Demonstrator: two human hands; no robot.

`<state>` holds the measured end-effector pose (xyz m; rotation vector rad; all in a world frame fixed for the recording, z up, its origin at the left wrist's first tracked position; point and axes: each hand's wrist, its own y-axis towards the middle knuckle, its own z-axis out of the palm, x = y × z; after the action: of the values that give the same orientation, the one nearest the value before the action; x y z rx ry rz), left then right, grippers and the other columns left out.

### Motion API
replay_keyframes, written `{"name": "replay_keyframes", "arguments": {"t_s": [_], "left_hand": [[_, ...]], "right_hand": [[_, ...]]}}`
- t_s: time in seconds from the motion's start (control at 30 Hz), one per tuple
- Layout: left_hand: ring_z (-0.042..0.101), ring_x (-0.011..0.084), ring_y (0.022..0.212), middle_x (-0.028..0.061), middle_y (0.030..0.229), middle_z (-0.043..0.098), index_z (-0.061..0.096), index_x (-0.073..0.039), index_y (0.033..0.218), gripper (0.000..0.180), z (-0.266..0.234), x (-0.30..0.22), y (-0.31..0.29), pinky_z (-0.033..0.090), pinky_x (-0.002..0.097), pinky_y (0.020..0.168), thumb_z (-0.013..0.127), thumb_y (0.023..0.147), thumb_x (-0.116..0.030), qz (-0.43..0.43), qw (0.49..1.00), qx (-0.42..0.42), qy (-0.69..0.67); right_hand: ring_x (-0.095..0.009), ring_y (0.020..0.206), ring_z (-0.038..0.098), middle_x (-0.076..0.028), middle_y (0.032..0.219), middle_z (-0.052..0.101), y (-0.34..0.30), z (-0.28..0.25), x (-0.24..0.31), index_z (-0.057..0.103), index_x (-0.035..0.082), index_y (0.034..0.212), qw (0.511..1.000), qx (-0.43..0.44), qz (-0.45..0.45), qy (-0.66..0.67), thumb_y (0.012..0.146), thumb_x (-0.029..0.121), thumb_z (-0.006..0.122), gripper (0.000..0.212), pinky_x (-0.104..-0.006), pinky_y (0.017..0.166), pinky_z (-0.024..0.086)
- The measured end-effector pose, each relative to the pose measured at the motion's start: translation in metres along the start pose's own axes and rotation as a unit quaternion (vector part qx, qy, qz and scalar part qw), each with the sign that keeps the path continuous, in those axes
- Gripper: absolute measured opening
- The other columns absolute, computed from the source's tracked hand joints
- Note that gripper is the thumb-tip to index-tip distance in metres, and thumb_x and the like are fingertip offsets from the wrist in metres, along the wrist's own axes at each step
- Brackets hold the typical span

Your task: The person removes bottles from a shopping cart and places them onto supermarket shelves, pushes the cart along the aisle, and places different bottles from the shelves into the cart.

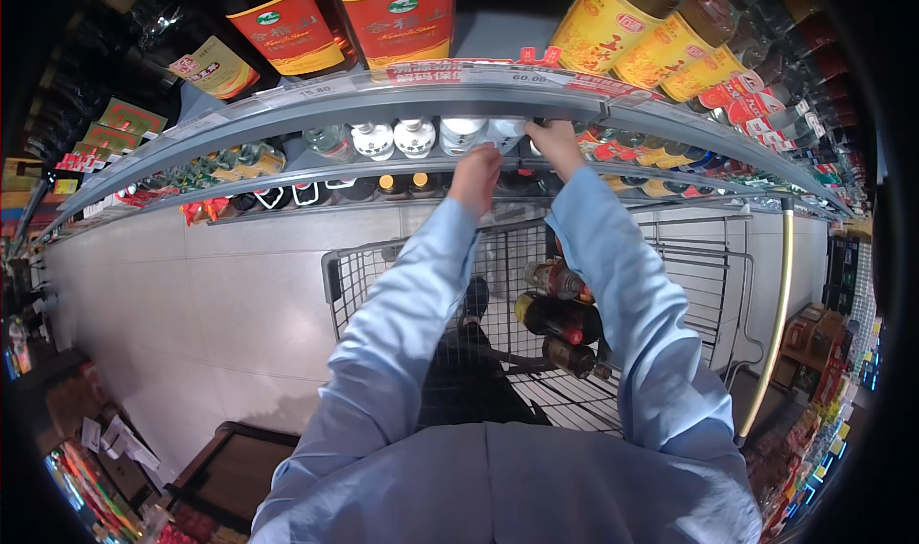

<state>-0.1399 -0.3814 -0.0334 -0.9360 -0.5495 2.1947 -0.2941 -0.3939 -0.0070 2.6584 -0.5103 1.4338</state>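
Both arms, in light blue sleeves, reach forward to a lower shelf. Between my hands is a pale white bottle (pixel 504 132), tilted and partly hidden under the upper shelf's edge. My left hand (pixel 475 180) is closed with its fingertips against the bottle's near side. My right hand (pixel 557 147) is curled at the bottle's right end, some of its fingers hidden from sight. Just left of it stand round white bottles with dark markings (pixel 414 139) and another white bottle (pixel 462 134).
A wire shopping cart (pixel 383 274) stands below my arms, with several dark bottles (pixel 558 318) lying in it and a yellowish handle bar (pixel 773 324) at right. Overhead, the upper shelf edge (pixel 383 102) juts out, bearing large red-labelled bottles (pixel 400 22) and yellow-labelled bottles (pixel 613 22).
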Motion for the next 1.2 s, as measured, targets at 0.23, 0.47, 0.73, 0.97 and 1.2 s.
{"name": "replay_keyframes", "arguments": {"t_s": [0.23,0.47,0.73,0.97,1.2], "left_hand": [[0.053,0.0207,0.106,0.0126,0.112,0.058,0.055,-0.002,0.114,0.029,-0.082,-0.058,-0.203,0.04,0.0285,0.09,0.047,0.088,-0.013,0.23,0.858,0.029,0.458],[0.048,0.0257,0.111,0.0112,0.105,0.058,0.058,-0.005,0.1,0.029,-0.197,0.031,-0.334,0.026,0.0481,0.101,0.058,0.079,-0.024,0.259,0.482,0.02,0.837],[0.054,0.0232,0.097,0.0107,0.09,0.062,0.062,-0.004,0.086,0.034,-0.248,0.056,-0.355,0.025,0.0412,0.102,0.049,0.084,-0.036,0.24,0.42,-0.009,0.876],[0.059,0.022,0.087,0.0112,0.083,0.065,0.065,-0.005,0.082,0.042,-0.246,0.039,-0.356,0.023,0.0413,0.103,0.042,0.085,-0.039,0.197,0.398,0.007,0.896],[0.059,0.0209,0.083,0.0086,0.077,0.064,0.066,-0.008,0.078,0.04,-0.258,0.03,-0.359,0.023,0.0413,0.102,0.044,0.082,-0.04,0.238,0.411,-0.019,0.88]], "right_hand": [[-0.019,0.093,0.058,-0.01,0.101,0.06,-0.207,-0.065,0.08,0.056,0.001,0.103,0.99,0.117,-0.043,0.065,0.077,-0.004,0.052,0.027,-0.0286,0.078,0.045],[-0.03,0.085,0.055,-0.013,0.086,0.059,-0.392,-0.076,0.033,0.058,0.004,0.092,0.965,0.183,-0.087,-0.167,0.075,0.008,0.059,0.018,-0.0384,0.075,0.044],[-0.029,0.092,0.055,-0.01,0.088,0.062,-0.486,-0.081,-0.007,0.061,0.01,0.09,0.902,0.131,0.018,-0.411,0.085,0.034,0.048,0.027,-0.0421,0.085,0.041],[-0.033,0.082,0.061,-0.013,0.084,0.064,-0.478,-0.062,0.02,0.059,0.015,0.093,0.856,0.179,0.182,-0.448,0.088,0.039,0.037,0.033,-0.0451,0.072,0.047],[-0.032,0.092,0.059,-0.013,0.097,0.063,-0.472,-0.052,0.034,0.061,0.016,0.101,0.844,0.239,0.213,-0.43,0.089,0.041,0.027,0.044,-0.0453,0.08,0.045]]}}
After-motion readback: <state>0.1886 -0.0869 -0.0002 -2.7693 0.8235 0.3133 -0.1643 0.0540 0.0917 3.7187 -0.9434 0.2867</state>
